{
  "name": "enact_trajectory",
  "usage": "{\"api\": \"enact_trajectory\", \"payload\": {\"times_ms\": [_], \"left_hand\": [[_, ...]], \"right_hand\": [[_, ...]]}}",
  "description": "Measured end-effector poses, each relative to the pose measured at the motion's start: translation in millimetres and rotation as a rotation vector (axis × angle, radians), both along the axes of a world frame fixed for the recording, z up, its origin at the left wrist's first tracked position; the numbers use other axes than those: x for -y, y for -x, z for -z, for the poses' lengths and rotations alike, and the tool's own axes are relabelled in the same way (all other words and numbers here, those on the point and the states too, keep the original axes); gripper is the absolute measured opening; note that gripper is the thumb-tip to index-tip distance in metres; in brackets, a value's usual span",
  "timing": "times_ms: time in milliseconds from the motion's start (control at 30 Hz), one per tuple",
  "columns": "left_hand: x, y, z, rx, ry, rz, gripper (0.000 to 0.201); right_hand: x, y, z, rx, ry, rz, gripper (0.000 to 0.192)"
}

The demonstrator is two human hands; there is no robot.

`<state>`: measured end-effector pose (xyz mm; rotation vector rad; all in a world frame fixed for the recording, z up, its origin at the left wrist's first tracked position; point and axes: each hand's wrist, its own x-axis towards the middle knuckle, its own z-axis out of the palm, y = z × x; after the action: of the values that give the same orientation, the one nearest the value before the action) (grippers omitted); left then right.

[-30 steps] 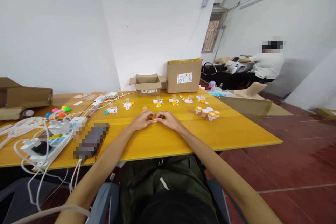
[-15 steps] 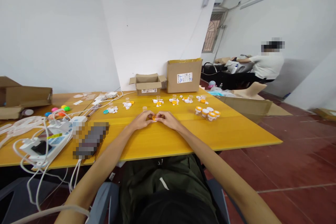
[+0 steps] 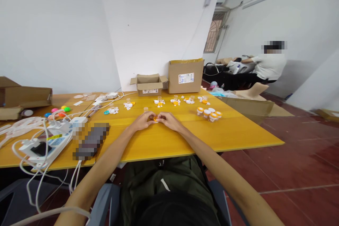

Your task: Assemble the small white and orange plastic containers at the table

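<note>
Between my two hands is a small orange and white ring-shaped part, like a lid [image 3: 155,120]. My left hand [image 3: 144,120] is closed, its fingers pinching the lid's left side. From the other side my right hand [image 3: 168,121] pinches it too, thumb and fingers nearly meeting the left ones. Fingers hide much of the part. Just behind my left hand stands a small clear cup [image 3: 146,109]. Farther back lie small piles of white and orange pieces [image 3: 175,102] with clear cups. Several capped jars [image 3: 207,114] with orange and white lids stand together to the right.
An opened carton [image 3: 149,90] and a taller cardboard box [image 3: 185,77] stand at the table's back. Left are a power strip [image 3: 57,141] with tangled cables, a blurred dark device [image 3: 92,141] and coloured balls [image 3: 62,114]. A person [image 3: 270,65] sits at the far right.
Both hands stay in the same place on the lid, with only tiny finger shifts. The seated person's head and arm have moved slightly.
</note>
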<state>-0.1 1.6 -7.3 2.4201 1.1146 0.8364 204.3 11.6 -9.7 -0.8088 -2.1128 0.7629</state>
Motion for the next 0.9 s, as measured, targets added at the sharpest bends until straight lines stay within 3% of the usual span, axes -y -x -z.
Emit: {"api": "enact_trajectory", "payload": {"times_ms": [900], "left_hand": [[-0.8, 1.0, 0.5, 0.026, 0.005, 0.011, 0.016]], "right_hand": [[0.9, 0.5, -0.9, 0.011, -0.029, 0.006, 0.008]]}}
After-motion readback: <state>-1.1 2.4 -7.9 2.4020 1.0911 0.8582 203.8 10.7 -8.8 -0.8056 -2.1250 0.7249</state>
